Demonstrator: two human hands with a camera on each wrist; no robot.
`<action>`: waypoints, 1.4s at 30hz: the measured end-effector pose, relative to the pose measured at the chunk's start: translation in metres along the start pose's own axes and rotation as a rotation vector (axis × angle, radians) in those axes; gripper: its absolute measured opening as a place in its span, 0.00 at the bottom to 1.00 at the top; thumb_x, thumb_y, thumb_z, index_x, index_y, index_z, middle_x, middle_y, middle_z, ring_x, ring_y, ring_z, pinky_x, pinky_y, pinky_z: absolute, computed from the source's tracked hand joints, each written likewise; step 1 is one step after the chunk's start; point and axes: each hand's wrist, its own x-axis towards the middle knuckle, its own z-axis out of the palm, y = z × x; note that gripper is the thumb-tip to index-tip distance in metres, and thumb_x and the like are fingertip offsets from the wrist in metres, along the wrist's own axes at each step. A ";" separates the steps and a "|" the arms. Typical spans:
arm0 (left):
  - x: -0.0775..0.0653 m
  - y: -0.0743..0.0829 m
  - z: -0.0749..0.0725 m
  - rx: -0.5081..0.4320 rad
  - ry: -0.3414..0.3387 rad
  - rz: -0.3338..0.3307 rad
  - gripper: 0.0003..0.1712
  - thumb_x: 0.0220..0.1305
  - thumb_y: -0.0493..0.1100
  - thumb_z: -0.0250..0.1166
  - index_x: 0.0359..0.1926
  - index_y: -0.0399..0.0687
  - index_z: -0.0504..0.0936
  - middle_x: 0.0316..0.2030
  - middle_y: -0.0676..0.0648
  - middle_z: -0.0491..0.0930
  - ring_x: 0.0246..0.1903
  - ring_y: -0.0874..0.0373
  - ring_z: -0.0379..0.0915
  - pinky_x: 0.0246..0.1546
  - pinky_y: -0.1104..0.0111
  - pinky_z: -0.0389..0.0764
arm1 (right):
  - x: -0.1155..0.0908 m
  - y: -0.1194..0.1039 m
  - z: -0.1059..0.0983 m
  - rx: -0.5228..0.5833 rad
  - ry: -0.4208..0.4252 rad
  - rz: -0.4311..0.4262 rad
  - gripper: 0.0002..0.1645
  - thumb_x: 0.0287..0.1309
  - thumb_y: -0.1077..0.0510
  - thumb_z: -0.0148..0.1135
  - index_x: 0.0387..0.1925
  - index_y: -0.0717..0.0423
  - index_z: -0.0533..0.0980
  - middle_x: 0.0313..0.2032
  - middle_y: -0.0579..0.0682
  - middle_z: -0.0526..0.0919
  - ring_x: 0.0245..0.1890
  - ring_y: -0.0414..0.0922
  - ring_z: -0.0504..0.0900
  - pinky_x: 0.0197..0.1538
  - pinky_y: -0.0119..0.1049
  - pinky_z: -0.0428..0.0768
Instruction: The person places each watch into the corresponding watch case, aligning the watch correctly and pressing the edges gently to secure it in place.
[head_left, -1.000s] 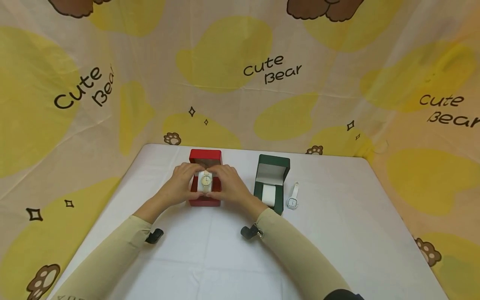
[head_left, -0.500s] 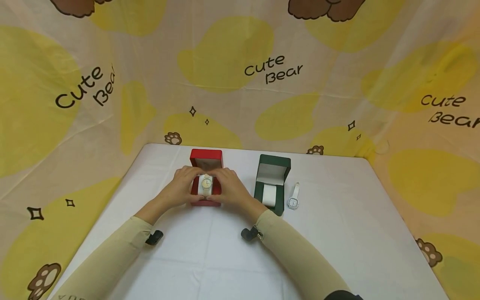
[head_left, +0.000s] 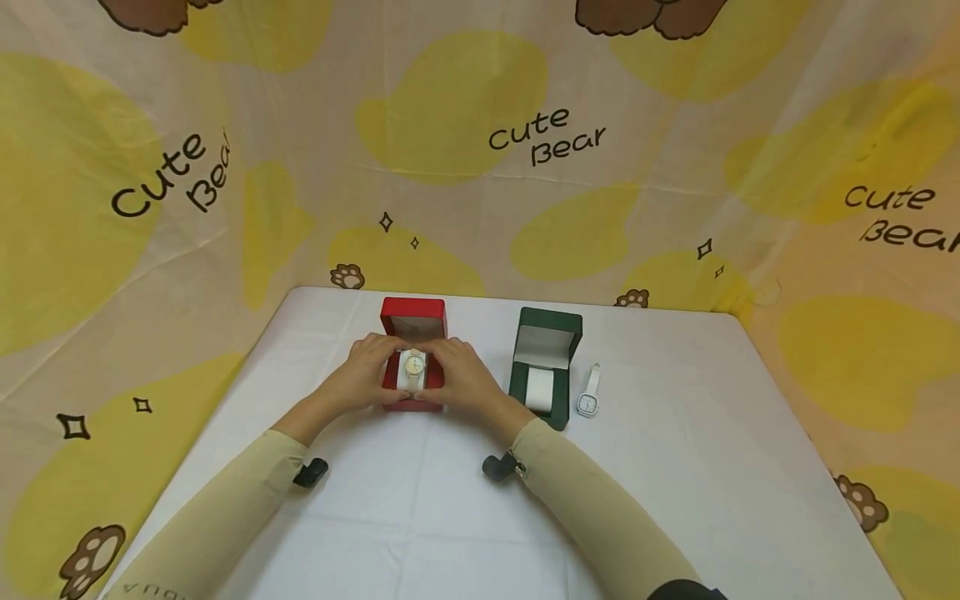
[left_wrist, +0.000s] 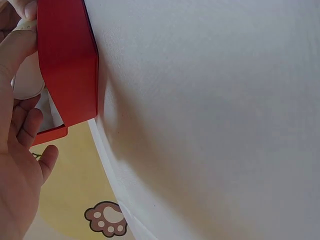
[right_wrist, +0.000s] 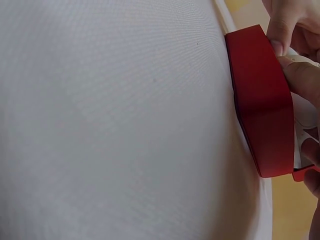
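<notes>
A watch (head_left: 414,365) with a round dial and pale strap is wrapped round a white cushion (head_left: 402,377) in the open red box (head_left: 414,308). My left hand (head_left: 358,379) grips the watch and cushion from the left, fingers at the far end and thumb at the near end. From the right, my right hand (head_left: 467,379) grips them the same way. Both thumbs nearly meet over the front wall of the red box, seen close up in the left wrist view (left_wrist: 70,70). Most of the cushion's underside is hidden in the box.
Right of the red box stands an open green box (head_left: 557,325) with a bare white cushion (head_left: 538,389) inside. A white watch (head_left: 588,400) lies beside it on the white-covered table (head_left: 697,467). Printed cloth walls (head_left: 450,108) enclose the table's back and sides.
The watch and its cushion have sunk a little lower into the red box, with both hands moving slightly down and nearer. In the last half second the hands hardly move.
</notes>
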 end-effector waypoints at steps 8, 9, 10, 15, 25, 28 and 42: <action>0.003 -0.005 -0.001 -0.017 -0.041 -0.015 0.41 0.45 0.51 0.84 0.60 0.46 0.78 0.54 0.46 0.81 0.58 0.50 0.67 0.59 0.50 0.62 | 0.001 0.003 0.001 -0.003 -0.001 -0.008 0.45 0.49 0.38 0.79 0.66 0.45 0.74 0.57 0.40 0.82 0.55 0.40 0.76 0.65 0.41 0.71; 0.004 -0.005 -0.001 -0.012 -0.044 -0.014 0.41 0.45 0.51 0.84 0.60 0.46 0.78 0.54 0.46 0.81 0.57 0.50 0.68 0.59 0.50 0.62 | 0.001 0.004 0.001 -0.004 -0.004 -0.005 0.45 0.49 0.38 0.79 0.66 0.45 0.74 0.57 0.40 0.82 0.55 0.40 0.76 0.65 0.42 0.71; 0.004 -0.005 -0.002 -0.007 -0.046 -0.012 0.41 0.45 0.51 0.84 0.60 0.46 0.78 0.54 0.46 0.81 0.56 0.50 0.68 0.58 0.49 0.62 | 0.001 0.004 0.001 -0.005 -0.008 -0.002 0.45 0.49 0.37 0.79 0.66 0.45 0.74 0.57 0.39 0.82 0.54 0.40 0.76 0.64 0.42 0.72; 0.006 -0.004 -0.005 -0.015 -0.069 -0.024 0.42 0.45 0.52 0.83 0.61 0.46 0.78 0.54 0.46 0.82 0.55 0.50 0.68 0.58 0.48 0.61 | 0.004 0.006 0.001 -0.012 -0.030 0.021 0.45 0.49 0.36 0.78 0.66 0.44 0.74 0.56 0.39 0.82 0.53 0.40 0.75 0.64 0.42 0.72; 0.006 -0.004 -0.006 -0.012 -0.100 -0.050 0.43 0.48 0.55 0.82 0.63 0.47 0.77 0.56 0.46 0.81 0.58 0.48 0.67 0.58 0.47 0.62 | 0.007 0.006 0.001 -0.021 -0.049 0.028 0.42 0.48 0.35 0.78 0.64 0.43 0.76 0.54 0.38 0.83 0.52 0.40 0.75 0.62 0.42 0.72; 0.006 -0.003 -0.006 -0.002 -0.093 -0.045 0.43 0.47 0.55 0.82 0.63 0.46 0.77 0.56 0.45 0.80 0.58 0.48 0.67 0.56 0.47 0.63 | 0.007 0.006 0.001 -0.019 -0.053 0.025 0.43 0.49 0.36 0.78 0.64 0.44 0.75 0.55 0.39 0.83 0.53 0.41 0.75 0.63 0.42 0.72; 0.005 -0.003 -0.007 0.017 -0.137 -0.073 0.44 0.49 0.58 0.81 0.65 0.46 0.77 0.58 0.44 0.80 0.57 0.48 0.68 0.55 0.47 0.64 | 0.003 0.007 -0.003 -0.039 -0.078 0.013 0.42 0.53 0.35 0.74 0.66 0.46 0.75 0.57 0.43 0.82 0.54 0.43 0.74 0.62 0.44 0.72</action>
